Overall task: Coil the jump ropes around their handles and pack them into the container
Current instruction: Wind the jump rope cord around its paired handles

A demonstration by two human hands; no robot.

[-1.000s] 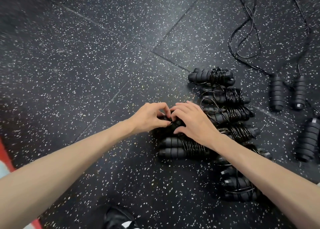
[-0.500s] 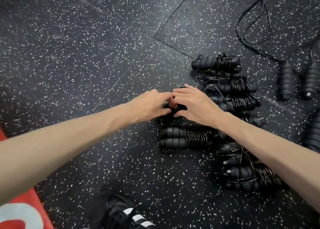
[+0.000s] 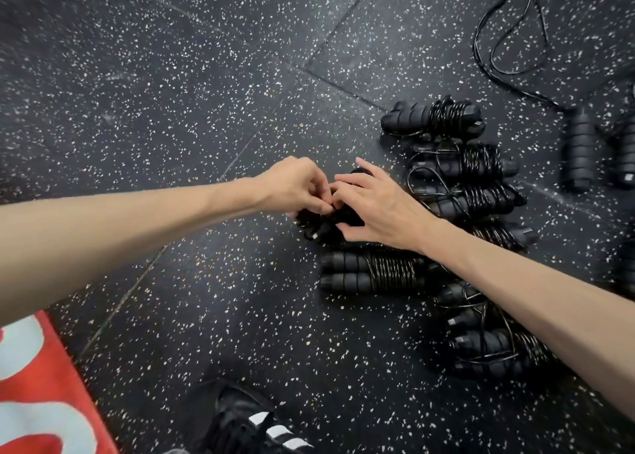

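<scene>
- Speckled black rubber floor (image 3: pixel 171 109), red mat (image 3: pixel 41 385) at lower left, my black striped shoe (image 3: pixel 254 422) at bottom.
- Row of coiled jump ropes (image 3: pixel 467 192) on the floor to my right; one uncoiled rope (image 3: pixel 505 41) far right.
- Jump rope bundle (image 3: pixel 323 223) in work sits on the floor, centre, under both hands.
- Left hand (image 3: pixel 292 185): fingers curled, pinching it.
- Right hand (image 3: pixel 374 206): fingers gripping it from the other side.

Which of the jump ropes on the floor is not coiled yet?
The uncoiled jump rope at the far right: its cord trails in loose loops across the floor, while the coiled bundles beside the hands have cord wound round their handles.
</scene>
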